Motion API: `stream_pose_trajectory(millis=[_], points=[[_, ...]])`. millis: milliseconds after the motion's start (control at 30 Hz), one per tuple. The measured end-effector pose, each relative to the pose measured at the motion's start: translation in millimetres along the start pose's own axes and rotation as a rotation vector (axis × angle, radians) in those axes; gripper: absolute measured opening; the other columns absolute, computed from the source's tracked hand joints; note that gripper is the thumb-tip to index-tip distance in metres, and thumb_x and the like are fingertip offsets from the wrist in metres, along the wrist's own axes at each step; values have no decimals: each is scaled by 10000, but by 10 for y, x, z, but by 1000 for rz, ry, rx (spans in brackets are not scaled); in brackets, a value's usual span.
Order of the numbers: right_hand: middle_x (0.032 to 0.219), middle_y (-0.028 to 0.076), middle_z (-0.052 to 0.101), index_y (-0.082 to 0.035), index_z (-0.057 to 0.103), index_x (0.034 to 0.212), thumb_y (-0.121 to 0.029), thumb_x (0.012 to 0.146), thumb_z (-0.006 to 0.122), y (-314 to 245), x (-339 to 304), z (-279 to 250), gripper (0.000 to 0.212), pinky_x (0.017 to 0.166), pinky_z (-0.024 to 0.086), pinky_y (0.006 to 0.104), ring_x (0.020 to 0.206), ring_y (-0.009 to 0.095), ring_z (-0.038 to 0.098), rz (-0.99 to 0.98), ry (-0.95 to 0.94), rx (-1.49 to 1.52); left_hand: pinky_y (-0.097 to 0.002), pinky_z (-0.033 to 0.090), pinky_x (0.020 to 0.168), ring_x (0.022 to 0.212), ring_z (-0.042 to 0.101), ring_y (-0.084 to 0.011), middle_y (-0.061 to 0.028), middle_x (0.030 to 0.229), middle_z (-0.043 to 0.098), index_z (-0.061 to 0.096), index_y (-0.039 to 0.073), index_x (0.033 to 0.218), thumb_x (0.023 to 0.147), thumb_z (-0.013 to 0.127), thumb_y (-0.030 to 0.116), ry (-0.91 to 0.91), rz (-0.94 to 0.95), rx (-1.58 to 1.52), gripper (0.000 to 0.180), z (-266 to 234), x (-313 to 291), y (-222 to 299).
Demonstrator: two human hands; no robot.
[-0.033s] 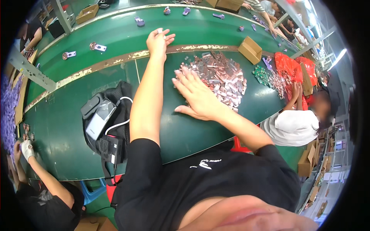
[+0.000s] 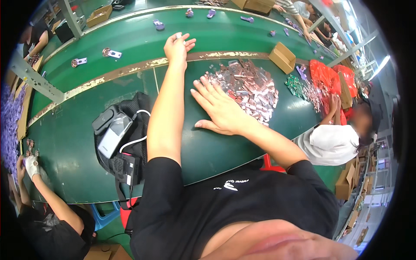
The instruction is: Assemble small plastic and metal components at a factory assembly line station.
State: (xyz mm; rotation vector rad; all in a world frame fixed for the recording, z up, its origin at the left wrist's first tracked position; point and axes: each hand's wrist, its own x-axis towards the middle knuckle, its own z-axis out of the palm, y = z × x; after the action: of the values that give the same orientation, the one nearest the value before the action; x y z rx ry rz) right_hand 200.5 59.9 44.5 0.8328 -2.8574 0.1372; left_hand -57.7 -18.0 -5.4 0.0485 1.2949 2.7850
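Shifting slightly leftward, your right hand [image 2: 220, 108] is lying spread, palm down, at the left edge of the pile of loose metallic parts [image 2: 253, 89], upper centre of the frame. Your left hand [image 2: 177, 50] is reaching over the green belt [image 2: 134, 43], fingers half curled; I cannot tell whether it is pinching anything. Plenty is remaining in the pile; how much is done is not showing. Pale lettering [image 2: 231, 185] is marking your black shirt [image 2: 268, 203], lower centre.

The dark-green workbench [image 2: 203, 154] bears a black mesh bag [image 2: 139, 101] at nine o'clock from its middle, small copper-toned parts [image 2: 30, 145] farther out, a heap of metallic pieces [image 2: 255, 93] at two o'clock, green pieces [image 2: 294, 86] beyond.
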Motion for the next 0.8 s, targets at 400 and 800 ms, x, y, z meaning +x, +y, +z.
stream_pose_trajectory(millis=[400,800], points=[[1608,296,326,120,357,1510,-614,994,492,169,-53,25,907,1272,170,511,1546,423,231,54,-182,-143,-337,635,708,892,759,-331,-248,1199,672,493,-64,1266,995,552,14,0,-10,64,288,-37,-25,47],[1609,372,248,183,262,1518,-723,971,456,780,500,262,1077,1266,195,494,1533,472,223,104,-247,-200,-359,632,597,741,755,-305,-235,1102,679,516,-48,1248,1002,486,-14,63,67,-7,250,-30,30,-42]])
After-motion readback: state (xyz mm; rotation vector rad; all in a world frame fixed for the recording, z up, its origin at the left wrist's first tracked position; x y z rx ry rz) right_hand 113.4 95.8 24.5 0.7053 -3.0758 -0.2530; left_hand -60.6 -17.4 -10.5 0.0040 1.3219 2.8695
